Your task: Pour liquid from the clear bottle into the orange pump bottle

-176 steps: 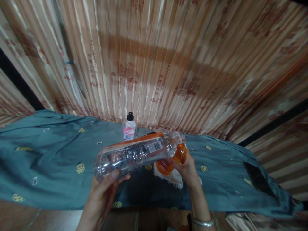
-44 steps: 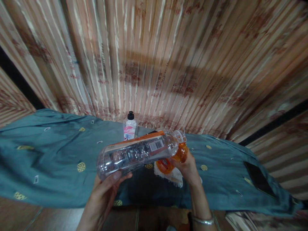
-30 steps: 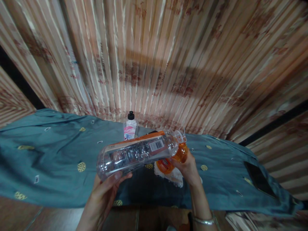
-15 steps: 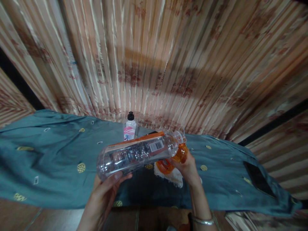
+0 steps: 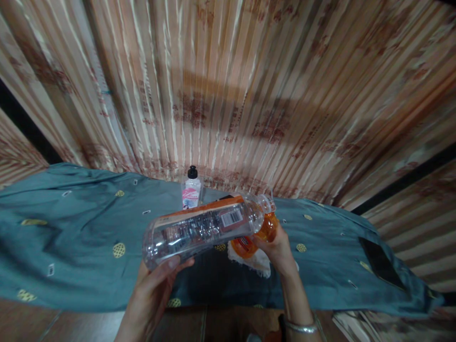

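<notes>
My left hand (image 5: 160, 280) grips the base of a large clear plastic bottle (image 5: 199, 228) with an orange-edged label and a barcode. The bottle is tilted almost flat, its uncapped-looking neck pointing right. That neck meets the mouth of a second bottle (image 5: 267, 229), which holds orange liquid; whether liquid passes between them I cannot make out. My right hand (image 5: 278, 247) is closed around this orange bottle's upper part, and the clear bottle hides some of it. Under the orange bottle lies a white cloth (image 5: 258, 262).
A white and pink bottle with a black cap (image 5: 191, 190) stands behind the clear bottle. At the right lies a dark phone-like slab (image 5: 381, 263). A green patterned cloth (image 5: 81, 228) covers the surface, with a pleated curtain (image 5: 221, 95) behind it.
Both hands and both bottles keep nearly the same pose. The whole view has shifted very slightly.
</notes>
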Demonstrator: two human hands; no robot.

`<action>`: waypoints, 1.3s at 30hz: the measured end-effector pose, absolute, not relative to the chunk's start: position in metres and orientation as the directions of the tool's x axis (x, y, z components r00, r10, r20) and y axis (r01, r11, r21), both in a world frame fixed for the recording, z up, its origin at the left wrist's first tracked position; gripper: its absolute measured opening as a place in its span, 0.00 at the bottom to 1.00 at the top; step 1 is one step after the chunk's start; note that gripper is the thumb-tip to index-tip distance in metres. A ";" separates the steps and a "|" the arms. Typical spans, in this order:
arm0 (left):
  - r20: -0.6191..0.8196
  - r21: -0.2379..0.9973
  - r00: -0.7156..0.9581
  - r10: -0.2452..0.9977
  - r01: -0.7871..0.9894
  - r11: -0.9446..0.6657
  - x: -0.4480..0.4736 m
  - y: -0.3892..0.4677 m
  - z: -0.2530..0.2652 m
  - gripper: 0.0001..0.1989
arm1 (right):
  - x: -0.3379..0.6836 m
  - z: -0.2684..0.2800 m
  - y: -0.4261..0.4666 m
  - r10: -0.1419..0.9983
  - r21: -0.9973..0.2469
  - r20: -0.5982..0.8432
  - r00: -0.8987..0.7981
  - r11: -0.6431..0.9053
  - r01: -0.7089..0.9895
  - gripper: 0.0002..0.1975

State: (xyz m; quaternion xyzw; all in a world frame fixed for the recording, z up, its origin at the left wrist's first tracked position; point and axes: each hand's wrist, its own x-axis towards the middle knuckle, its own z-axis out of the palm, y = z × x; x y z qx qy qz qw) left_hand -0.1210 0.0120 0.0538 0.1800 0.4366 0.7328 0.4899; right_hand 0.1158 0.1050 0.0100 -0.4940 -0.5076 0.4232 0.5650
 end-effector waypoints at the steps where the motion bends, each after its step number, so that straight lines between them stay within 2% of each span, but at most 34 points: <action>1: -0.161 0.812 -0.454 0.876 -0.565 -0.144 -0.121 0.012 0.054 0.42 | 0.116 0.011 0.105 0.980 -0.987 0.158 0.122 0.156 0.029 0.28; 11: -0.159 0.801 -0.453 0.878 -0.579 -0.153 -0.121 0.014 0.053 0.41 | 0.118 0.007 0.104 0.979 -0.983 0.183 0.094 0.180 0.043 0.28; 18: -0.179 0.795 -0.436 0.882 -0.592 -0.131 -0.122 0.014 0.050 0.35 | 0.117 0.008 0.105 0.977 -0.981 0.192 0.098 0.190 0.026 0.28; 26: -0.167 0.789 -0.452 0.876 -0.594 -0.157 -0.120 0.013 0.054 0.37 | 0.115 0.008 0.105 0.970 -0.976 0.215 0.111 0.213 0.035 0.26; 32: -0.185 0.803 -0.436 0.881 -0.583 -0.120 -0.123 0.014 0.052 0.36 | 0.114 0.006 0.105 0.976 -0.981 0.191 0.107 0.191 0.002 0.28; 39: -0.187 0.782 -0.460 0.868 -0.605 -0.151 -0.122 0.015 0.048 0.35 | 0.113 0.009 0.104 0.979 -0.983 0.174 0.104 0.179 -0.040 0.30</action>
